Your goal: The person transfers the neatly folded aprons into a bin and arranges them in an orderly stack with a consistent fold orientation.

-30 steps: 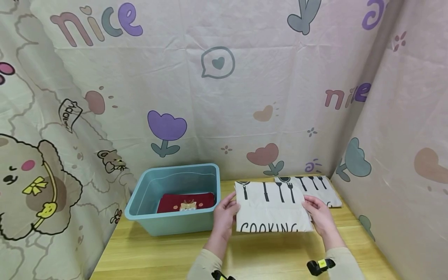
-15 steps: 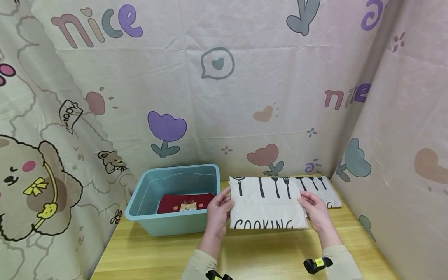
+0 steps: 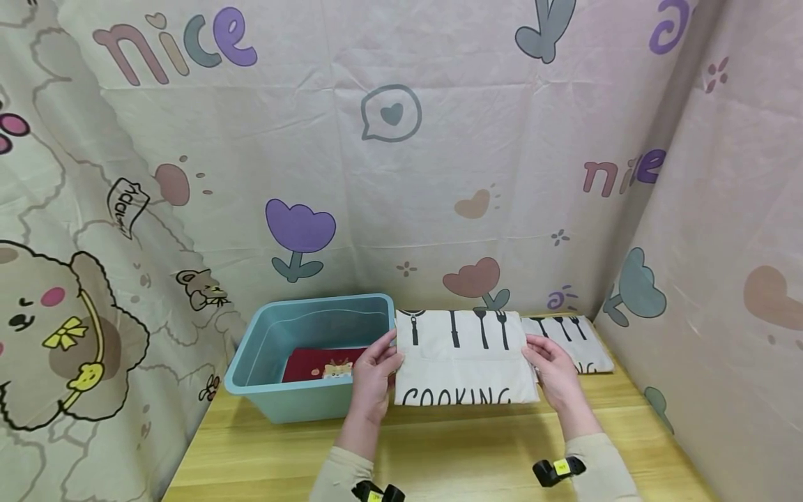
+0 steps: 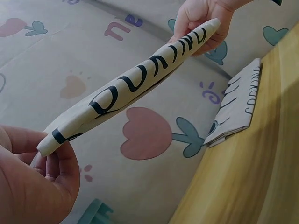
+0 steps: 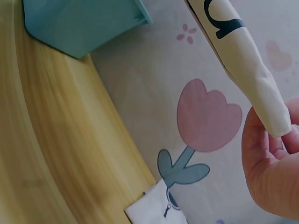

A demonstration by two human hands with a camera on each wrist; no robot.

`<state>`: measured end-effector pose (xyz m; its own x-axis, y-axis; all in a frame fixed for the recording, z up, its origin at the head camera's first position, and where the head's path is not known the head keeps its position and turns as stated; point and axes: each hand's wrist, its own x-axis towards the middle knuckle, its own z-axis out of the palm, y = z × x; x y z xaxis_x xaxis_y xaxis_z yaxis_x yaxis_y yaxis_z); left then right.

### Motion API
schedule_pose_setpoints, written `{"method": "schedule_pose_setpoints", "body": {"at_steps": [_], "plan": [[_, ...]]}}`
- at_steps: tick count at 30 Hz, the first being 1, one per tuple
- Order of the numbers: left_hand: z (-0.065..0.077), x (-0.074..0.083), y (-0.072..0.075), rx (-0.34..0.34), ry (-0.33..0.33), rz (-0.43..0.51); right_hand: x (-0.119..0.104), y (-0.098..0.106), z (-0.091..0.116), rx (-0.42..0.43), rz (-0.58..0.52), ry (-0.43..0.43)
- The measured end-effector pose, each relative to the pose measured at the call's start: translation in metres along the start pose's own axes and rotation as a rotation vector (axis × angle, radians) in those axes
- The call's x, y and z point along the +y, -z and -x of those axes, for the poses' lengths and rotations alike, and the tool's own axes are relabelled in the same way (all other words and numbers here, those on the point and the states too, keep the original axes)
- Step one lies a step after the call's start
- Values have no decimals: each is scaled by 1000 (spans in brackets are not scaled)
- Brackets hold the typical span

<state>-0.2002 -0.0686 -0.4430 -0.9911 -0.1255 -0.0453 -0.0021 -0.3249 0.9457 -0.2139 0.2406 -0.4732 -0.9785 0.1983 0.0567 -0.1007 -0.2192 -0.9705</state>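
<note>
A folded white cloth (image 3: 464, 362), printed with black utensils and the word COOKING, hangs above the table between both hands. My left hand (image 3: 374, 376) pinches its left edge and overlaps the rim of the blue bin in the head view. Its right edge is pinched by my right hand (image 3: 552, 369). In the left wrist view the cloth shows edge-on as a thick folded strip, with my left hand (image 4: 42, 177) at the near end and the right hand (image 4: 201, 21) at the far end. The right wrist view shows my right hand (image 5: 275, 163) gripping one corner.
A blue plastic bin (image 3: 307, 404) stands at the left with a dark red folded cloth (image 3: 307, 359) inside, printed with an animal. Another folded white utensil-print cloth (image 3: 592, 352) lies at the back right of the wooden table (image 3: 464, 460). Patterned curtains (image 3: 408, 188) enclose the table.
Both hands have carried the folded white cloth to the left and slightly up, closer to the blue bin. More of the other white cloth behind it now shows.
</note>
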Motion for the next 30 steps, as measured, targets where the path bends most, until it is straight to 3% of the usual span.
{"method": "schedule_pose_setpoints", "body": {"at_steps": [19, 30], "plan": [[-5, 16, 33, 14, -36, 27, -10, -38, 0, -8, -49, -36], [-6, 19, 52, 22, -54, 45, 0, -57, 2, -15, -86, -33]]}}
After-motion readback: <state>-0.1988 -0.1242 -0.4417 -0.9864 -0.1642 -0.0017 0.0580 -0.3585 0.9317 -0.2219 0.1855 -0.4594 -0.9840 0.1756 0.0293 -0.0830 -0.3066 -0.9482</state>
